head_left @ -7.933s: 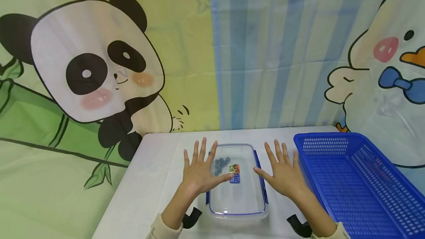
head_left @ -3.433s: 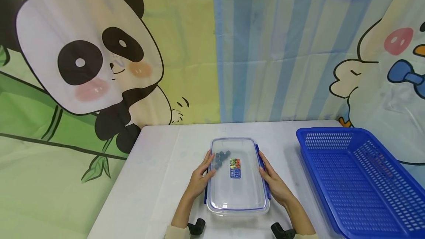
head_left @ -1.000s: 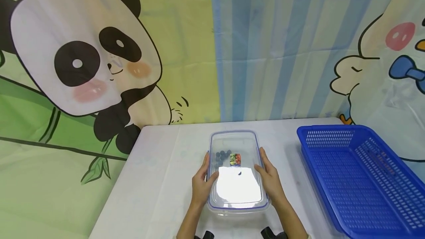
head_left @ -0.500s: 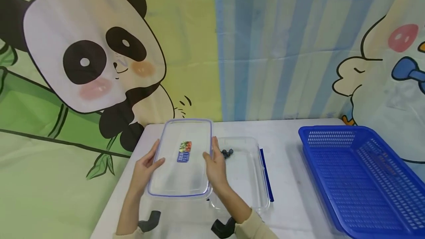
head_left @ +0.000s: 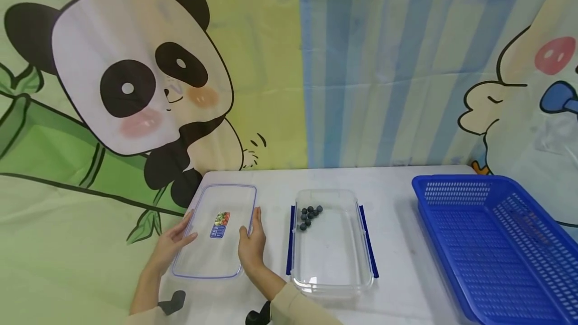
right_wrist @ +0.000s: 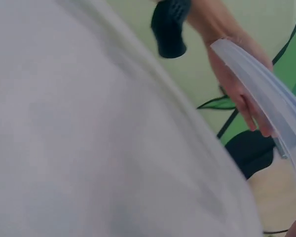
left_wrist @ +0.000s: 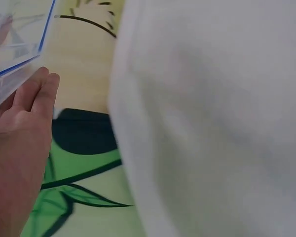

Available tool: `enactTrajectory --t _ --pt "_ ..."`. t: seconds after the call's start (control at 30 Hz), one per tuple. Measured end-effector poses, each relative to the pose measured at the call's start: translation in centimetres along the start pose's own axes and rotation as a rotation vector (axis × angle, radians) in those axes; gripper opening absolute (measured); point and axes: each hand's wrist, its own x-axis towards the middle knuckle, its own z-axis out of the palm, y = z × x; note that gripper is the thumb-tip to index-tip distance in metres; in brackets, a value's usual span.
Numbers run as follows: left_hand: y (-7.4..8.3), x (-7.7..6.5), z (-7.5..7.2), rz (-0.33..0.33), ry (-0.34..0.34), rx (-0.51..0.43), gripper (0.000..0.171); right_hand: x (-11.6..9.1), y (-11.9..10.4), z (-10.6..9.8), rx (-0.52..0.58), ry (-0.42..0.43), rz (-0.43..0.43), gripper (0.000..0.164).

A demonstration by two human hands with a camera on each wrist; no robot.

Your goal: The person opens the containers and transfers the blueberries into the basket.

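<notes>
A clear lid (head_left: 205, 255) with a blue rim and a fruit label is held at the table's left side. My left hand (head_left: 167, 251) grips its left edge, thumb over the top. The opposite edge is held by my right hand (head_left: 253, 246), with the thumb at the rim. In the left wrist view, fingers lie along the lid's (left_wrist: 10, 81) side. The right wrist view shows the lid (right_wrist: 259, 89) edge-on above the tabletop level, the left hand (right_wrist: 237, 84) beyond it. Right of the hands stands an uncovered clear food container (head_left: 334, 260), several blueberries (head_left: 310, 209) in its far left corner.
Blue locking flaps (head_left: 369, 245) hang out along both sides of the container. A large blue plastic basket (head_left: 478, 245) stands on the right of the white table (head_left: 393, 285). Behind is a printed curtain (head_left: 280, 64) with a panda.
Both hands first hovered spread, then took the closed container by its sides. The lid has since come off and moved left and lower, uncovering the blueberries. The container stayed in place.
</notes>
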Motion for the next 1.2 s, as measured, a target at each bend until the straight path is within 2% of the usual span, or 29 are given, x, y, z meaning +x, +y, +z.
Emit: enactTrajectory --t 0.1,0.23,0.33,0.47,0.57,0.7,0.87,1.0,1.2 --pt "-1.8 0.9 0.3 -0.045 -0.028 -0.007 0.069 0.1 2.2 0.1 -0.040 0.013 -0.026 0.057" --pt "-3.5 2.0 0.8 -0.088 -0.040 0.024 0.071 0.3 4.6 0.1 -0.098 0.027 -0.049 0.056" --pt "-4.3 2.4 1.2 -0.106 -0.052 0.058 0.072 0.3 6.0 -0.1 -0.153 0.040 -0.058 0.056" --pt "-5.1 2.3 1.7 -0.107 -0.064 0.043 0.074 0.1 7.0 -0.5 -0.227 0.014 -0.088 0.057" --pt "-5.2 2.1 1.7 -0.093 -0.067 0.028 0.074 0.1 7.2 -0.8 -0.270 -0.032 -0.120 0.058" --pt "-5.0 2.1 1.5 -0.097 -0.062 0.053 0.074 0.4 7.2 -0.9 -0.320 -0.071 -0.141 0.059" --pt "-4.8 2.4 1.6 -0.130 -0.053 0.094 0.074 0.7 7.0 -1.1 -0.402 -0.075 -0.142 0.059" --pt "-4.7 2.5 1.6 -0.111 -0.062 0.109 0.072 0.5 6.9 -1.0 -0.476 -0.081 -0.140 0.059" --pt "-4.7 2.7 1.7 -0.100 -0.069 0.160 0.069 0.4 6.6 -0.7 -0.492 -0.067 -0.115 0.060"
